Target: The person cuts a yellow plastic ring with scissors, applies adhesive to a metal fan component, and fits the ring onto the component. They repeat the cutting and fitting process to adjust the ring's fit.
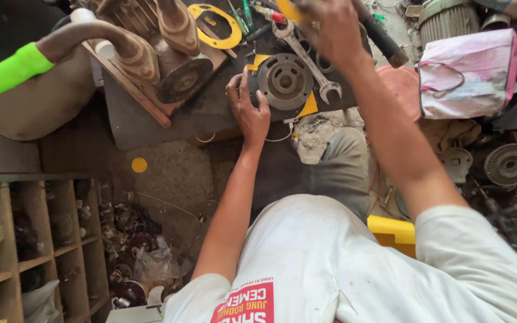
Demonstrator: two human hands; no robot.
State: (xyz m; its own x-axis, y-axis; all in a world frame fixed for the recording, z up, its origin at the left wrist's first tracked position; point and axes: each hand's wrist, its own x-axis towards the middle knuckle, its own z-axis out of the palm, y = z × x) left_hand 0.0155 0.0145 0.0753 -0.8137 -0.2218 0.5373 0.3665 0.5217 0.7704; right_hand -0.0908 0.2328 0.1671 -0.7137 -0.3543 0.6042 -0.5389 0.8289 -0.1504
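A round grey metal disc (285,81) with central hub lies flat on yellow sheet, wrench (306,58) across it.
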